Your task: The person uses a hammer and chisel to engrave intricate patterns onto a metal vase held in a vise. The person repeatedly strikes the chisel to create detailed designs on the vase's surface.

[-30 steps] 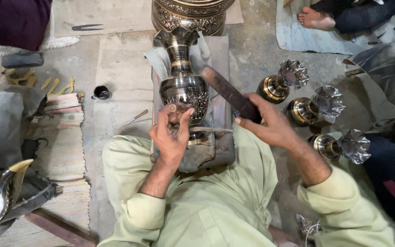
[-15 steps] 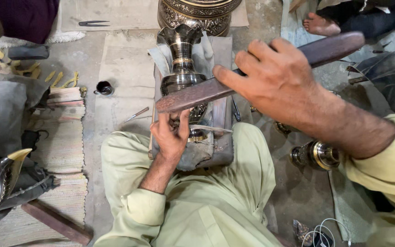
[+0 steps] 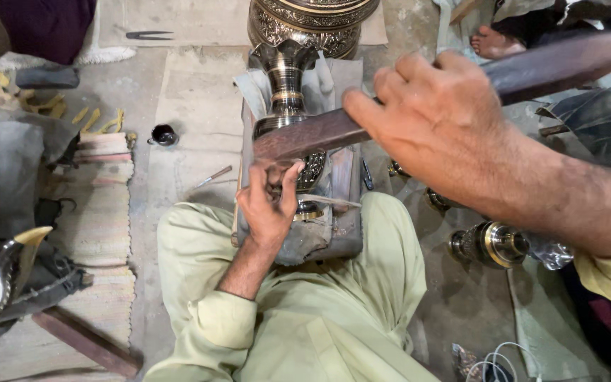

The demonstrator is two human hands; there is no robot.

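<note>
Both hands work around the engraved brass vase (image 3: 286,106), which lies on a padded block (image 3: 334,233) between my knees. Nearest me, my left hand (image 3: 269,206) is curled tight, fingers pinched on something small against the vase's belly; I cannot tell what. Above the vase, my right hand (image 3: 436,117) grips a dark wooden mallet (image 3: 319,136), its end over the vase body. Beyond the vase stands a larger embossed brass vessel (image 3: 305,25)

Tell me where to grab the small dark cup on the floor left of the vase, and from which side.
Take the small dark cup by its little side handle, which sticks out to its left, coming from above-left. It stands upright and apart from the striped mat, so that side looks open.
</note>
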